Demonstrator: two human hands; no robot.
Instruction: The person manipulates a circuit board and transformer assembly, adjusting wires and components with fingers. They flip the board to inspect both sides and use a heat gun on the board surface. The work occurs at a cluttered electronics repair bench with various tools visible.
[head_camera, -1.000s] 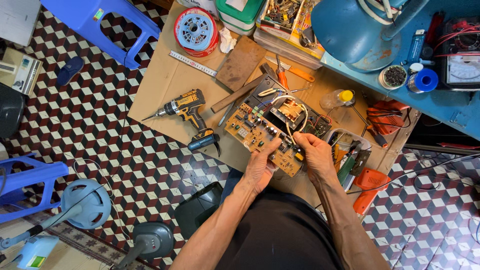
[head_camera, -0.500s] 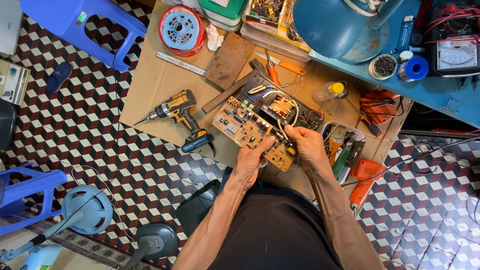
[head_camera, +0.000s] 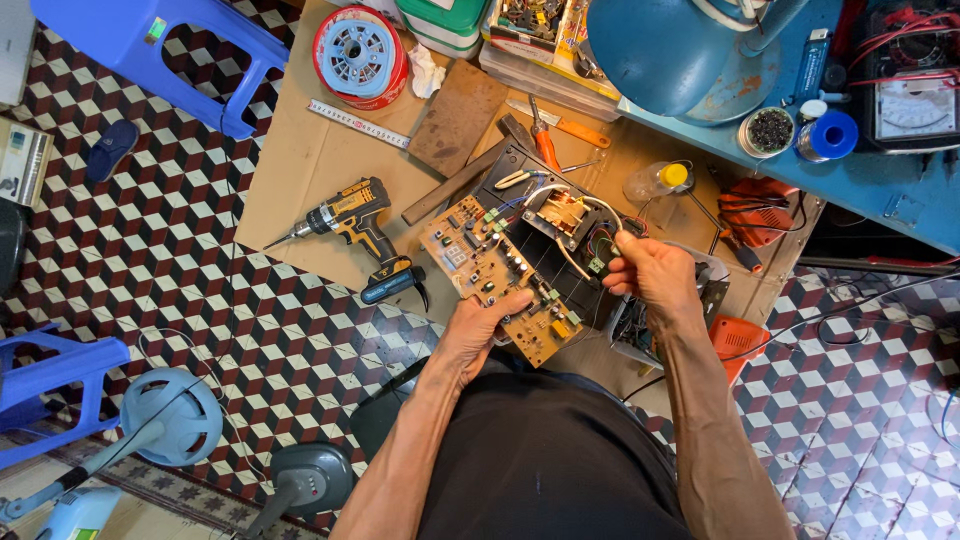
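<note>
A tan circuit board (head_camera: 480, 265) crowded with small parts lies tilted over a black open casing (head_camera: 530, 195) on a sheet of cardboard (head_camera: 310, 160). My left hand (head_camera: 480, 325) grips the board's near edge, thumb on top. My right hand (head_camera: 650, 275) is closed on white wires (head_camera: 585, 205) that run from the board to a copper-wound transformer (head_camera: 562, 212) in the casing.
A yellow and black cordless drill (head_camera: 350, 222) lies left of the board. A red wire spool (head_camera: 360, 42), a steel ruler (head_camera: 358, 124), orange-handled pliers (head_camera: 545, 140), a plastic bottle (head_camera: 655, 180), a blue lamp shade (head_camera: 680, 55), a meter (head_camera: 915, 95) and blue stools (head_camera: 150, 45) surround the work.
My right hand has lifted off the board's right end and now pinches the white wires higher up. My left hand stays on the board's near edge.
</note>
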